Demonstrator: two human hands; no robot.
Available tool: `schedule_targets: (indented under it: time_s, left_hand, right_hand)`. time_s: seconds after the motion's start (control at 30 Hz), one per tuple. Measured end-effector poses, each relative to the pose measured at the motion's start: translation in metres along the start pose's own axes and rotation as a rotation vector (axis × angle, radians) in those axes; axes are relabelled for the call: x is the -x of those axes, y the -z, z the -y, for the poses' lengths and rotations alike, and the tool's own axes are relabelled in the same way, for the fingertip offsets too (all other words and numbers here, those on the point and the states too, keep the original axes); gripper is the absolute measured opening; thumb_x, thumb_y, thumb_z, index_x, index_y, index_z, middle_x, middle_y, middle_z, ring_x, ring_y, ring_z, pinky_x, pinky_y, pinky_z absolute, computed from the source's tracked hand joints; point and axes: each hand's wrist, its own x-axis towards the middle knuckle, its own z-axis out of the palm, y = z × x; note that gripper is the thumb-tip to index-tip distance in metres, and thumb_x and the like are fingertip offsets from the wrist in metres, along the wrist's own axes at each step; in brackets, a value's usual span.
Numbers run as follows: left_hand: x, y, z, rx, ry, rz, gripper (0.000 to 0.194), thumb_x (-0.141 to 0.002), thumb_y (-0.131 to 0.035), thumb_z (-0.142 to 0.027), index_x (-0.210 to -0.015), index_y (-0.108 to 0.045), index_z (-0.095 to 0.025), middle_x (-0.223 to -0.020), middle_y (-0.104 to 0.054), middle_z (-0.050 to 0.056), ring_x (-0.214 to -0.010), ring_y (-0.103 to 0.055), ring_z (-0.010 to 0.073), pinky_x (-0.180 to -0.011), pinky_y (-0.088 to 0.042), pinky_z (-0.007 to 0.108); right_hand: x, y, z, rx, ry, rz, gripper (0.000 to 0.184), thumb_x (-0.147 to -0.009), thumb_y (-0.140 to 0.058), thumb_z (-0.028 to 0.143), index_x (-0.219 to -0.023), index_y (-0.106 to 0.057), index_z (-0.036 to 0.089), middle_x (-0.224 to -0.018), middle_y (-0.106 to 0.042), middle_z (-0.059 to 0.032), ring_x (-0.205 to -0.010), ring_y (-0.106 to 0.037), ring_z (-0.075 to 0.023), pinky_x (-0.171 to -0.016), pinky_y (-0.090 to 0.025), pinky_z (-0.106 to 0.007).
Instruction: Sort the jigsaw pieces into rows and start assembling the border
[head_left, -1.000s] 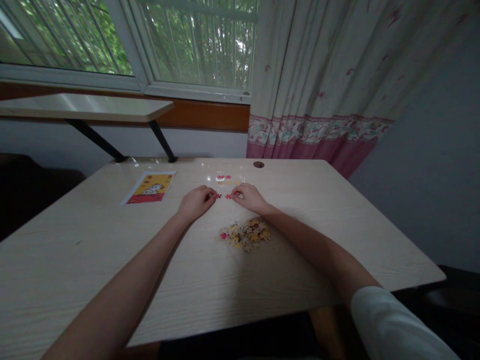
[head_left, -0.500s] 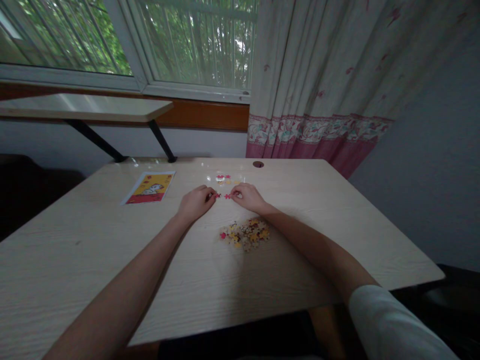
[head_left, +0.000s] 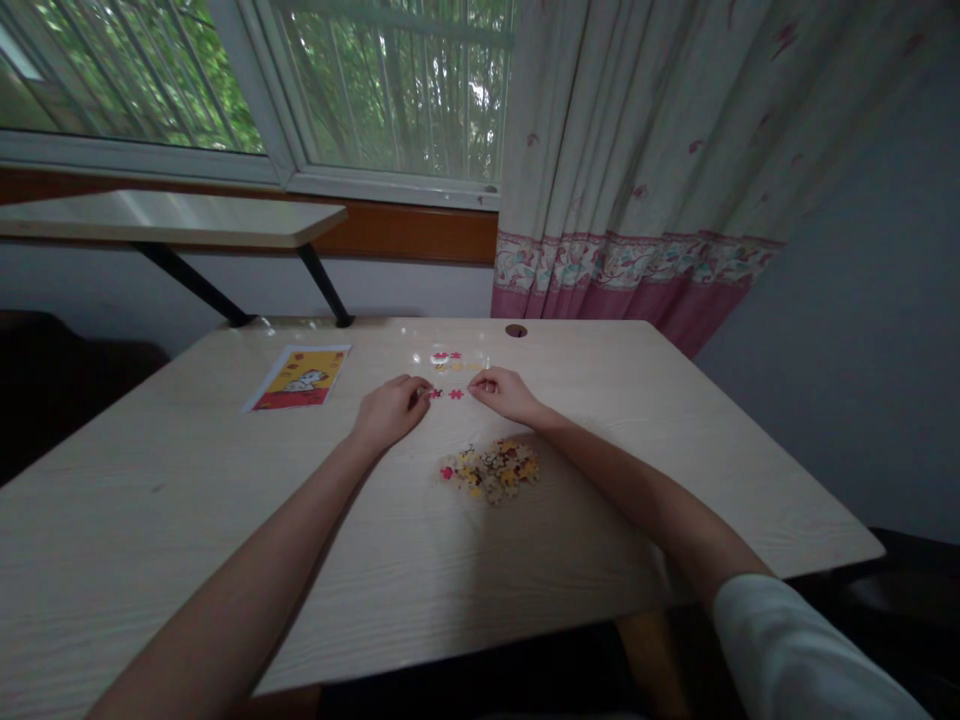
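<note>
Nearest, the left forearm (head_left: 274,545) slants in from the left of the pile (head_left: 495,470), and the right forearm (head_left: 637,490), coming from a pale sleeve (head_left: 795,640), slants in from its right. The pile is a loose heap of puzzle pieces on the desk (head_left: 360,600), mostly pale, some yellow, a few dark, one red at its left end; its long axis runs left to right. Beyond the pile, two pieces lie flat in a left-to-right row with a narrow gap: a dark-red piece (head_left: 437,394) and a red piece (head_left: 456,394). Which way their knobs point is too small to tell. Of the hands, the left hand (head_left: 390,410), beyond the pile and to its left, is curled, thumb and finger pinching the dark-red piece's left edge. The right hand (head_left: 506,393), beyond the pile, has its fingertips just beside the red piece, apart from it; I cannot tell whether they pinch anything. A printed sheet (head_left: 300,380) lies well left of the pile. Farthest beyond the pile come yellow pieces (head_left: 457,367), then a red pair (head_left: 448,356), both running left to right
</note>
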Motion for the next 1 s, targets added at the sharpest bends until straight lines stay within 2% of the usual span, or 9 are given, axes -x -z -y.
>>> schedule_targets:
  time_s: [0.13, 0.27, 0.37, 0.5, 0.7, 0.77, 0.87, 1.0]
  left_hand:
    - [0.008, 0.008, -0.007, 0.031, -0.051, 0.020, 0.028, -0.084, -0.040, -0.035, -0.092, -0.063, -0.019, -0.091, -0.063, 0.005, -0.079, -0.059, 0.0188, -0.064, -0.041, 0.025]
    - [0.014, 0.014, -0.027, 0.124, -0.151, 0.066, 0.024, -0.084, -0.041, -0.029, -0.089, -0.062, -0.019, -0.087, -0.062, 0.005, -0.075, -0.057, 0.0167, -0.064, -0.041, 0.025]
    - [0.018, 0.015, -0.045, 0.211, -0.240, 0.128, 0.021, -0.083, -0.043, -0.024, -0.087, -0.062, -0.019, -0.083, -0.063, 0.004, -0.075, -0.057, 0.0162, -0.066, -0.041, 0.025]
    - [0.025, 0.015, -0.064, 0.312, -0.289, 0.185, 0.019, -0.082, -0.045, -0.021, -0.088, -0.063, -0.020, -0.084, -0.063, 0.004, -0.075, -0.057, 0.0162, -0.067, -0.042, 0.026]
    - [0.030, 0.018, -0.082, 0.457, -0.269, 0.196, 0.020, -0.080, -0.045, -0.019, -0.085, -0.065, -0.018, -0.081, -0.064, 0.004, -0.071, -0.056, 0.0151, -0.064, -0.042, 0.025]
    - [0.031, 0.019, -0.088, 0.503, -0.236, 0.204, 0.020, -0.080, -0.047, -0.022, -0.083, -0.067, -0.018, -0.076, -0.064, 0.004, -0.066, -0.055, 0.0143, -0.060, -0.040, 0.025]
    - [0.033, 0.018, -0.095, 0.615, -0.159, 0.229, 0.023, -0.081, -0.050, -0.031, -0.082, -0.069, -0.018, -0.070, -0.063, 0.003, -0.059, -0.051, 0.0126, -0.053, -0.037, 0.023]
    - [0.035, 0.012, -0.100, 0.798, -0.026, 0.278, 0.029, -0.077, -0.056, -0.042, -0.080, -0.068, -0.016, -0.061, -0.059, 0.002, -0.051, -0.045, 0.0105, -0.045, -0.031, 0.022]
  right_hand:
    - [0.024, 0.025, 0.002, -0.086, -0.026, 0.217, 0.018, -0.078, -0.056, 0.025, -0.085, -0.067, 0.013, -0.072, -0.062, -0.0012, -0.063, -0.050, -0.0089, -0.059, -0.039, -0.020]
    - [0.057, 0.056, 0.005, -0.067, -0.014, 0.438, 0.019, -0.075, -0.061, 0.029, -0.086, -0.069, 0.016, -0.074, -0.063, -0.0009, -0.064, -0.052, -0.0091, -0.059, -0.039, -0.019]
    - [0.077, 0.070, 0.006, -0.020, -0.039, 0.496, 0.023, -0.068, -0.068, 0.031, -0.088, -0.069, 0.020, -0.072, -0.062, 0.0007, -0.062, -0.051, -0.0088, -0.057, -0.038, -0.019]
    - [0.087, 0.070, 0.004, 0.000, -0.065, 0.408, 0.019, -0.069, -0.067, 0.031, -0.084, -0.069, 0.019, -0.072, -0.061, 0.0001, -0.061, -0.051, -0.0091, -0.058, -0.039, -0.020]
    - [0.090, 0.068, 0.008, -0.021, 0.031, 0.298, 0.014, -0.077, -0.060, 0.031, -0.082, -0.068, 0.020, -0.074, -0.063, -0.0013, -0.063, -0.052, -0.0099, -0.058, -0.040, -0.022]
    - [0.092, 0.068, 0.013, -0.003, 0.094, 0.178, 0.016, -0.080, -0.058, 0.032, -0.084, -0.068, 0.021, -0.078, -0.064, -0.0026, -0.068, -0.055, -0.0112, -0.063, -0.042, -0.023]
    - [0.096, 0.066, 0.022, 0.151, 0.242, -0.005, 0.018, -0.084, -0.054, 0.034, -0.086, -0.068, 0.023, -0.078, -0.065, -0.0039, -0.076, -0.056, -0.0138, -0.073, -0.041, -0.028]
    - [0.100, 0.060, 0.033, 0.366, 0.370, -0.002, 0.021, -0.087, -0.048, 0.035, -0.092, -0.067, 0.027, -0.082, -0.065, -0.0034, -0.077, -0.055, -0.0141, -0.074, -0.038, -0.030]
